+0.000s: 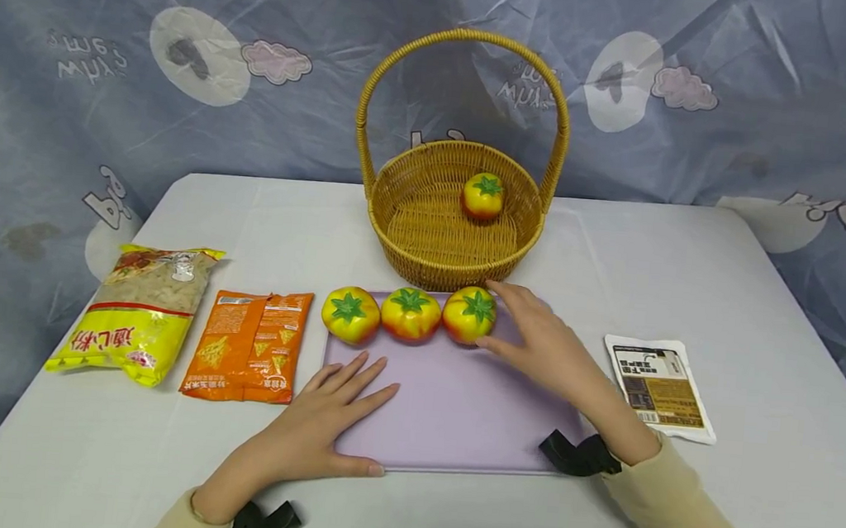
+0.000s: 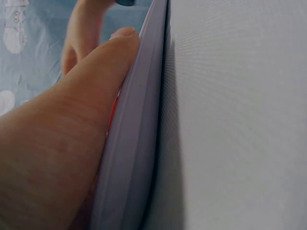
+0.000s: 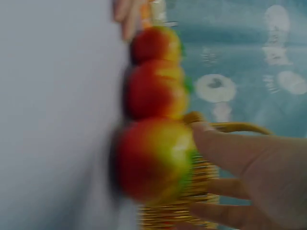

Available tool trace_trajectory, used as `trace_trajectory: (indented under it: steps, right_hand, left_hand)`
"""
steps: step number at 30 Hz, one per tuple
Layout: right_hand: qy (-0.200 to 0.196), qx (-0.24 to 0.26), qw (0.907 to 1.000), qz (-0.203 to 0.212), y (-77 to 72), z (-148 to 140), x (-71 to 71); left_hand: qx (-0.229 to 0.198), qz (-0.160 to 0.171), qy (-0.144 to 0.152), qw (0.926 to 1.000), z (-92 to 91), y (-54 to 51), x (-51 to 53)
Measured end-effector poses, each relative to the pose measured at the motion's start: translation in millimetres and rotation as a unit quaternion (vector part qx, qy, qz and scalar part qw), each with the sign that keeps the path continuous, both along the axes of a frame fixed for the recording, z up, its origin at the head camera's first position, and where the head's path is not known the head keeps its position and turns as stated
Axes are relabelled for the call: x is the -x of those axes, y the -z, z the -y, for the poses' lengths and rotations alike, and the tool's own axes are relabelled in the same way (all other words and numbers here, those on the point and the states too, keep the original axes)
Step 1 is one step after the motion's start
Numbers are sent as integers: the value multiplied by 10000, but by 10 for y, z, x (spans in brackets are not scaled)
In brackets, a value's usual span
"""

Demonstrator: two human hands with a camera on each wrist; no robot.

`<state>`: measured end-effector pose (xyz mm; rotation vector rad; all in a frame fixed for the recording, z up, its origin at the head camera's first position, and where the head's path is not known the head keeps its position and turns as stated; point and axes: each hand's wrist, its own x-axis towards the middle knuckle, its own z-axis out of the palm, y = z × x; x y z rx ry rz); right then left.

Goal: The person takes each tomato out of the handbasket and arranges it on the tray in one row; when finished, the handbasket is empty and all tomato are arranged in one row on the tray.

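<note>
Three yellow-and-red tomatoes with green star-shaped tops stand in a row along the far edge of a lilac tray [image 1: 456,416]: a left one [image 1: 350,315], a middle one [image 1: 410,314] and a right one [image 1: 469,314]. My right hand [image 1: 546,348] reaches over the tray, its thumb and fingers spread about the right tomato without closing round it; the right wrist view shows this tomato [image 3: 153,160] blurred. Flat on the tray's near left corner rests my left hand [image 1: 316,434], fingers spread. One more tomato [image 1: 483,196] lies in a wicker basket [image 1: 424,256] behind the tray.
To the left lie a yellow noodle bag [image 1: 124,315] and an orange snack bag [image 1: 246,350]. A white-and-brown packet [image 1: 659,386] is at the right. The basket's tall handle [image 1: 471,36] arches up before a blue-grey patterned cloth [image 1: 291,138].
</note>
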<state>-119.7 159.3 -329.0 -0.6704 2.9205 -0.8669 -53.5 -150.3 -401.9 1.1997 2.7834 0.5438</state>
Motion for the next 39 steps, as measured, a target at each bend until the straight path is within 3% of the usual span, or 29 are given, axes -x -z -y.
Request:
trace_trajectory:
  steps: [3,7,10,13,15,18,22,30,35,39]
  right_hand:
    - [-215,-281,9992,-201,-324,18,2]
    - [-537,-82,9971,-526,-763,118,175]
    - [-819,220,9933,-791,-993,172,435]
    - [-957,533,9900,-884,-1091,179,762]
    - [-950,851,9891,-741,-1078,161,986]
    - [-729,1505,9857,-212,-1000,115,1242]
    - [-417,2420,9689,294,-832,51,1456]
    - [86,3131,9470,712,-460,-77,1677]
    - [328,3098,9461,890,-284,-119,1761]
    - [378,3014,9496,774,-219,-112,1782]
  left_hand:
    - [7,-18,-11,10000,10,-1,2]
    - [-18,-9,-43,10000,22,4,1]
    - [-28,3,-57,10000,27,14,2]
    - [-27,19,-69,10000,28,22,7]
    - [-32,36,-68,10000,27,26,8]
    - [-64,67,-55,9999,23,28,5]
    - [-64,62,-32,10000,14,28,0]
    - [-36,109,-9,9999,-3,13,-3]
    - [-4,78,-14,10000,1,6,-1]
    - [0,69,11,10000,2,1,2]
